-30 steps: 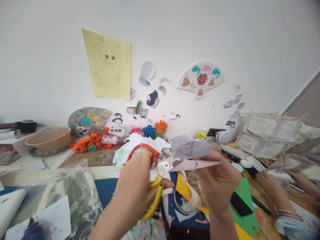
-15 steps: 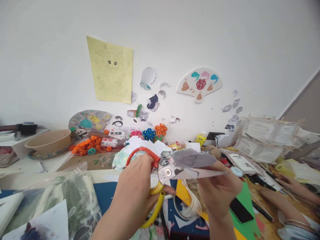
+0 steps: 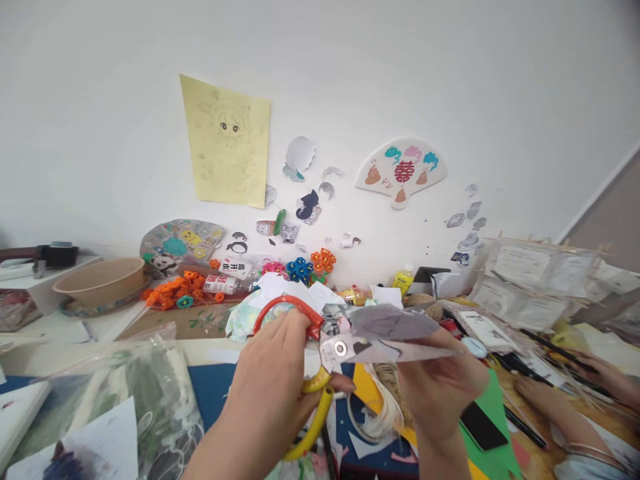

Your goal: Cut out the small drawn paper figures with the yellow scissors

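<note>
My left hand [image 3: 273,377] is closed around a pair of scissors [image 3: 341,349] with a red handle loop and a yellow one. Their blades point right and lie nearly together along the lower edge of a grey paper cutout [image 3: 393,322]. My right hand [image 3: 445,383] pinches that cutout from behind and below; its fingertips are partly hidden by the paper and blades. Below the hands are a coil of white cord [image 3: 383,417] and some yellow-orange paper [image 3: 367,387].
A phone [image 3: 483,427] rests on green paper [image 3: 500,443] at right. Another person's hands [image 3: 537,400] work at the far right. Orange craft flowers [image 3: 175,291], a round basket [image 3: 100,280] and a plastic bag [image 3: 155,393] are at left. A fan [image 3: 400,172] hangs on the wall.
The view shifts slightly, so most things sit a little farther right and lower. My hands keep their hold on the scissors and paper. The other person's far hand has shifted near a dark stick.
</note>
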Available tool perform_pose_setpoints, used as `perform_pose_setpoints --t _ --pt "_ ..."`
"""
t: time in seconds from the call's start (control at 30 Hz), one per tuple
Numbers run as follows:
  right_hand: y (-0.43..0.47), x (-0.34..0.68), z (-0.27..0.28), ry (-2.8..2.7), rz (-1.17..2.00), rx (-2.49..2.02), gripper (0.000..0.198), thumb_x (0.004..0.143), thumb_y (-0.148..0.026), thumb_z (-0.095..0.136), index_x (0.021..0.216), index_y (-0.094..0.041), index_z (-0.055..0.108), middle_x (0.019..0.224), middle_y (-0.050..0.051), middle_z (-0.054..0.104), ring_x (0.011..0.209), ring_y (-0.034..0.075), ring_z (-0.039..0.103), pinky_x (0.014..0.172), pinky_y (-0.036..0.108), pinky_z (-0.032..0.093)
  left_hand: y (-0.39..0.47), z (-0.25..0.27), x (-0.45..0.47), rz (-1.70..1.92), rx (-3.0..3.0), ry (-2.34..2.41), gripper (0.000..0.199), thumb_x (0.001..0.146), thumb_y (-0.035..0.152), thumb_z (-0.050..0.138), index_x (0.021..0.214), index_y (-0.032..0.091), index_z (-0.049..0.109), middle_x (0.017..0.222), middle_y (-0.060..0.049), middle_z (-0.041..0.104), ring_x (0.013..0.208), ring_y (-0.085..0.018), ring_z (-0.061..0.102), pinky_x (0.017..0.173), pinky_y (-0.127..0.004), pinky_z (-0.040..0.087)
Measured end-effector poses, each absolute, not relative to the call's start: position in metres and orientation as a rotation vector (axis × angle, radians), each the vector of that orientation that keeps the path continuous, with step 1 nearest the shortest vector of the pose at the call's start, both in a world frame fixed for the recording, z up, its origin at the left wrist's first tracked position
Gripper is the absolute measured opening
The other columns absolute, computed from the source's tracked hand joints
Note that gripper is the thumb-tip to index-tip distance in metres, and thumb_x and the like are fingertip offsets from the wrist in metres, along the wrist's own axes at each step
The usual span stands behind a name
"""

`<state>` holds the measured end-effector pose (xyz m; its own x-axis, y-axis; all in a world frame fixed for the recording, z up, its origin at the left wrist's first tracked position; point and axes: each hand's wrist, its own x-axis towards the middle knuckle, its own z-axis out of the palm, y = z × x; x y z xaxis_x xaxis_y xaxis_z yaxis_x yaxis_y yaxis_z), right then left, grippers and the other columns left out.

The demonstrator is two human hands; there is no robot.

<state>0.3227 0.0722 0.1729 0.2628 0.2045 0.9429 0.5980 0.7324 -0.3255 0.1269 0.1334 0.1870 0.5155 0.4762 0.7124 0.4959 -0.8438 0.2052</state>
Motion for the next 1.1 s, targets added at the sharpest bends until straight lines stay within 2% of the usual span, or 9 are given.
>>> perform_pose_setpoints --t 0.37,0.63,0.87,1.1 --pt "0.0724 0.3195 0.1753 -1.323 -0.318 -0.735 0.025 0.076 -0.006 0.074 0.095 -0.021 0.076 0.082 0.005 0.077 0.070 0.022 0.073 0.062 0.034 0.062 0.1322 0.1850 0.1261 -1.236 -2.759 -0.910 0.039 0.079 0.041 0.075 0.089 0.023 0.041 0.079 -0.001 0.060 0.065 -0.022 0.058 0.056 -0.031 0.041" --pt "0.0698 0.3177 0.1754 -1.301 -0.341 -0.782 0.017 0.077 -0.013 0.076 0.091 -0.022 0.076 0.081 0.006 0.079 0.069 0.024 0.074 0.063 0.036 0.064 0.1309 0.1841 0.1260 -1.240 -2.823 -0.949 0.034 0.080 0.039 0.073 0.095 0.022 0.046 0.086 -0.003 0.063 0.072 -0.023 0.061 0.061 -0.033 0.044" --pt "0.0701 0.3165 0.1755 -1.293 -0.345 -0.770 0.019 0.077 -0.012 0.076 0.093 -0.022 0.077 0.082 0.005 0.079 0.072 0.024 0.076 0.064 0.036 0.064 0.1309 0.1852 0.1261 -1.266 -2.812 -0.925 0.034 0.079 0.034 0.074 0.093 0.022 0.045 0.084 -0.003 0.062 0.071 -0.023 0.061 0.059 -0.032 0.044" --pt "0.0710 0.3184 0.1747 -1.298 -0.341 -0.726 0.022 0.074 -0.010 0.079 0.093 -0.022 0.077 0.081 0.004 0.079 0.068 0.023 0.075 0.062 0.035 0.063 0.1296 0.1879 0.1256 -1.251 -2.820 -0.900 0.035 0.079 0.039 0.074 0.091 0.022 0.046 0.079 -0.001 0.060 0.067 -0.022 0.059 0.057 -0.031 0.042"
